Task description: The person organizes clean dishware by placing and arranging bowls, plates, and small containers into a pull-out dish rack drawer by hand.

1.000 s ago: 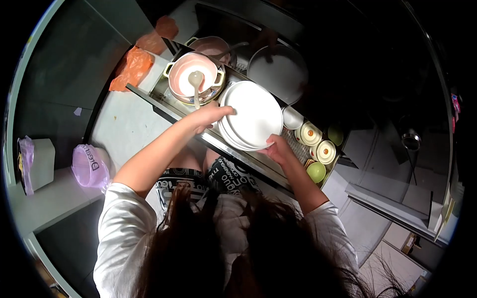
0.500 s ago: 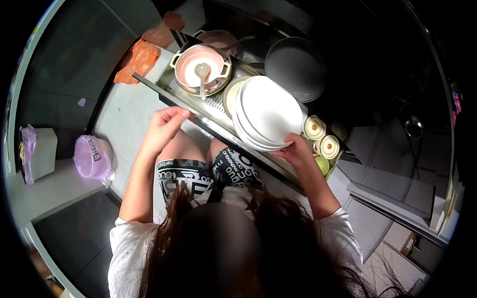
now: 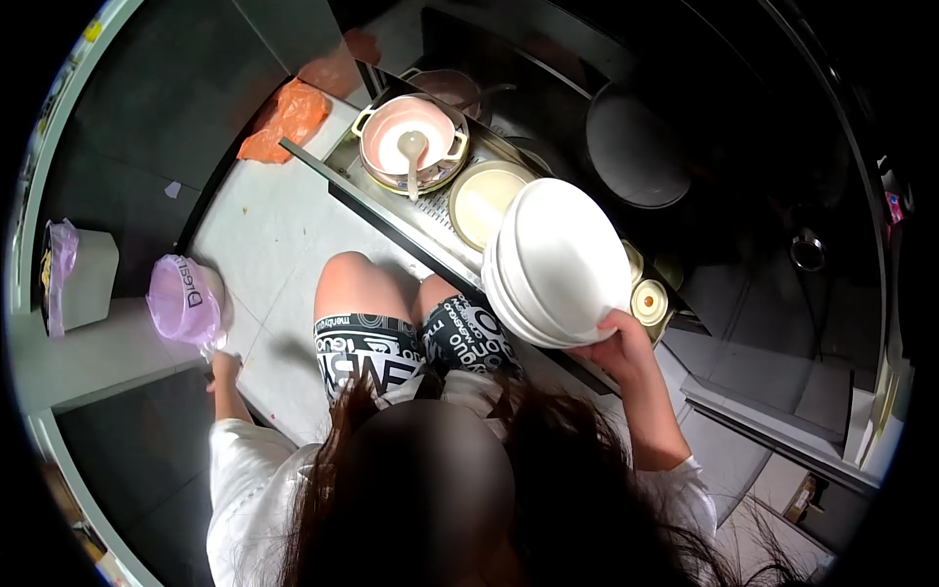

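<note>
My right hand (image 3: 618,350) grips the near right rim of a stack of several white bowls (image 3: 562,259). The stack is tilted and held above the front edge of an open drawer (image 3: 391,227). Low on the left, my left hand (image 3: 223,372) is beside the gathered end of a purple bag that lines a small bin (image 3: 184,301). Its fingers are mostly hidden, and I cannot tell whether it touches the bag. Within the drawer, a cream plate (image 3: 481,207) lies just beyond the bowls.
At the drawer's left end, a pink two-handled pot (image 3: 384,125) with a pale spoon (image 3: 412,157) rests on other dishes. Lidded jars (image 3: 648,300) fill the right end. An orange plastic bag (image 3: 286,122) lies on the floor. A dark round pan (image 3: 638,147) stands behind.
The bowl stack has come up and nearer in my right hand, tilting more and uncovering the cream plate. My left hand has swung from the drawer's front down to the purple-lined bin.
</note>
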A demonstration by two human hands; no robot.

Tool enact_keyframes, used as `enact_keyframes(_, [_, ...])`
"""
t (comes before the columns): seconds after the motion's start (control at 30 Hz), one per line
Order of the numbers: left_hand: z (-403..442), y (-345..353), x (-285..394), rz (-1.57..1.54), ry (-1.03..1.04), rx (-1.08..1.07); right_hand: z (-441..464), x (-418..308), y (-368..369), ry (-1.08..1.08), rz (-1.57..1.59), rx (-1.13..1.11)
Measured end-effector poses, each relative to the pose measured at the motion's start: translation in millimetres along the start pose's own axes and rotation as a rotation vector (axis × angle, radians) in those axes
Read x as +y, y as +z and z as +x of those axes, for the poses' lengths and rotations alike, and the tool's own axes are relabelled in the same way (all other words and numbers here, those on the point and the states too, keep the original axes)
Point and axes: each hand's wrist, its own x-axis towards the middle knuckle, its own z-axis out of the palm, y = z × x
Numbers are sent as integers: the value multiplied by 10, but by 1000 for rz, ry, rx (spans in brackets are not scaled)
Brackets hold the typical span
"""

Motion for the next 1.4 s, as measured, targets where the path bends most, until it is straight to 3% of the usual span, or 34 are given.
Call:
enact_keyframes(0.1, [-85, 307, 106, 2, -23, -35, -239, -3, 68, -29, 60, 84])
enact_keyframes(0.27, [173, 558, 633, -84, 131, 12, -281, 72, -120, -22, 91, 103])
enact_keyframes(0.33, [284, 463, 959, -142, 327, 177, -298, 97, -187, -16, 98, 120])
enact_keyframes(0.4, [60, 390, 1285, -180, 648, 575, -315, 135, -257, -11, 112, 130])
enact_keyframes(0.47, [-75, 63, 1666, -262, 660, 554, -322, 171, -323, -16, 125, 140])
enact_keyframes(0.53, [-422, -347, 2106, -308, 462, 491, -341, 191, -351, -28, 141, 162])
enact_keyframes(0.63, [-1102, -812, 2624, -282, 541, 376, -373, 213, -389, -20, 166, 191])
enact_keyframes(0.8, [-1848, -957, 3326, -426, 975, 600, -356, 148, -446, 49, 173, 198])
enact_keyframes(0.93, [-2602, -983, 3820, -619, 1215, 365, -233, 106, -400, 76, 206, 212])
enact_keyframes(1.07, [-2739, -773, 4191, -394, 1543, 432, 91, 27, -437, 147, 219, 178])
enact_keyframes(1.17, [-2846, -624, 4412, -455, 1486, 162, 402, -1, -376, 164, 234, 187])
enact_keyframes(1.3, [-2721, -440, 4821, -446, 1226, -277, 886, 42, -293, 191, 267, 221])
enact_keyframes(1.4, [-2889, -539, 4999, -609, 830, -635, 1197, 89, -80, 171, 192, 217])
